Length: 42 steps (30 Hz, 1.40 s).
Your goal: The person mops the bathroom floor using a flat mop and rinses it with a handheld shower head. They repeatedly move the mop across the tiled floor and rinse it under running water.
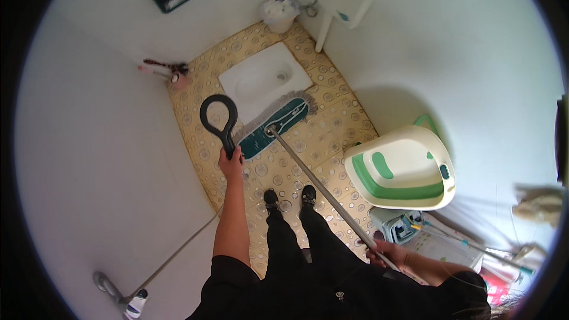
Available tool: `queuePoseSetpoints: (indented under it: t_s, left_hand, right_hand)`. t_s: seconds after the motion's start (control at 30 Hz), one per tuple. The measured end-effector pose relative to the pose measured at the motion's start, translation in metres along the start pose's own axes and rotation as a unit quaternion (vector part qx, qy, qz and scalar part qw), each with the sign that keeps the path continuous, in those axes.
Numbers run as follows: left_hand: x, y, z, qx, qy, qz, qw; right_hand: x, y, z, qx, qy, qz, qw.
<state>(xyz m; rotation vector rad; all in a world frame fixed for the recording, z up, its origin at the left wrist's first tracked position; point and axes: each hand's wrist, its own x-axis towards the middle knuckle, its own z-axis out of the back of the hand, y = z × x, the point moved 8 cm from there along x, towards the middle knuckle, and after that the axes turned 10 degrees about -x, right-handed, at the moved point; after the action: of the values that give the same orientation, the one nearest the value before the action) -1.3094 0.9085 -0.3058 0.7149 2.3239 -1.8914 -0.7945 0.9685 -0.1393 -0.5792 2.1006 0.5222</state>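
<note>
My left hand (231, 166) grips the short stem of a black tool with a closed loop (233, 111), held up over the floor. My right hand (387, 255) is wrapped around the metal pole (322, 189) of a flat dust mop. That pole runs diagonally down to the teal mop head (258, 142), which has a grey fringe around its edge. The mop head lies across the tiled floor beside the near edge of a white squat toilet pan (253, 82); its fringe overlaps that edge in view. The loop partly covers the view of the floor left of the pan.
A green-and-white baby bathtub (400, 160) stands at the right wall, with a mop bucket (395, 226) below it. A waste bin (280, 13) sits in the far corner. Brushes (175, 73) stand by the left wall. A shower head (135, 302) is at lower left.
</note>
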Motion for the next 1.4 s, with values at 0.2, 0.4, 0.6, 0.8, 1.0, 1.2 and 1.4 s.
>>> queuePoseSetpoints:
  t_s: [0.2,0.4,0.6,0.8,1.0,1.2,1.4]
  left_hand:
    - [-0.040,-0.063,0.011,0.034,0.033,-0.002,0.999]
    - [-0.056,-0.115,0.049,0.048,0.081,-0.004,0.996]
    - [-0.068,-0.144,0.090,0.067,0.094,0.000,0.993]
    - [-0.071,-0.147,0.125,0.028,0.078,0.020,0.996]
    - [-0.079,-0.166,0.175,0.028,0.062,-0.015,0.998]
    - [-0.093,-0.183,0.190,0.007,0.063,-0.049,0.997]
    - [-0.093,-0.190,0.201,-0.015,0.017,-0.065,0.998]
  right_hand:
    - [0.007,0.050,-0.043,0.017,-0.014,0.147,0.989]
    - [0.042,0.119,-0.100,0.065,0.027,0.392,0.917]
    - [0.030,0.166,-0.158,-0.570,-0.370,0.566,0.466]
    - [0.033,0.274,-0.183,0.088,-0.215,0.661,0.714]
    - [-0.051,0.269,-0.242,0.129,-0.217,0.686,0.683]
    - [-0.193,0.185,-0.225,0.118,-0.234,0.707,0.657]
    - [-0.241,0.073,-0.205,0.108,-0.207,0.705,0.670]
